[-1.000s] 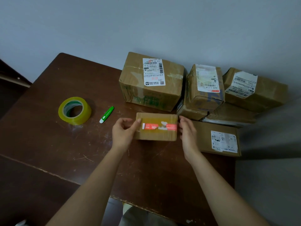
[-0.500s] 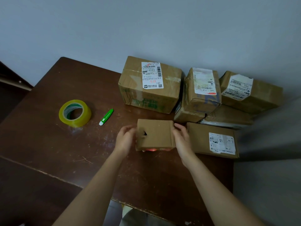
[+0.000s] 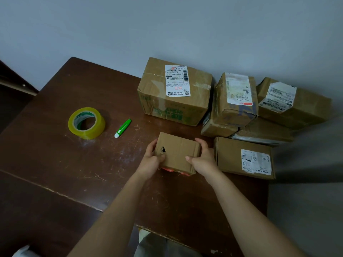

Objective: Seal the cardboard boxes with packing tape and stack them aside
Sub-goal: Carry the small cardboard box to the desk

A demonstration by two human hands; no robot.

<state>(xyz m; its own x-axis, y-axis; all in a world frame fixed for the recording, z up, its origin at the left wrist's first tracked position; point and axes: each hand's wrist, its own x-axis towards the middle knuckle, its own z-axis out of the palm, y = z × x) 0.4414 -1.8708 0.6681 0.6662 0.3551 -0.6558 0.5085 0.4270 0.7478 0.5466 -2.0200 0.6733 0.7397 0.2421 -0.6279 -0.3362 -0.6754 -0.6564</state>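
Left hand (image 3: 150, 160) and right hand (image 3: 203, 158) grip small cardboard box (image 3: 179, 152) between them on table (image 3: 55, 164), thumbs on top; torn hole by left thumb; tape roll (image 3: 86, 123) well left of left hand, green cutter (image 3: 122, 128) nearer; flat labelled box (image 3: 244, 158) just right of right hand

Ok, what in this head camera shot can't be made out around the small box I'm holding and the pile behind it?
- Small box, head view: its underside and near face are turned away; only a red strip shows at the bottom edge.
- Left hand and right hand: fingers partly hidden behind the box sides.
- Lower boxes in the pile: covered by the boxes on top.
- Flat box label: print too small and blurred to read.
- Tape roll: loose end not discernible.
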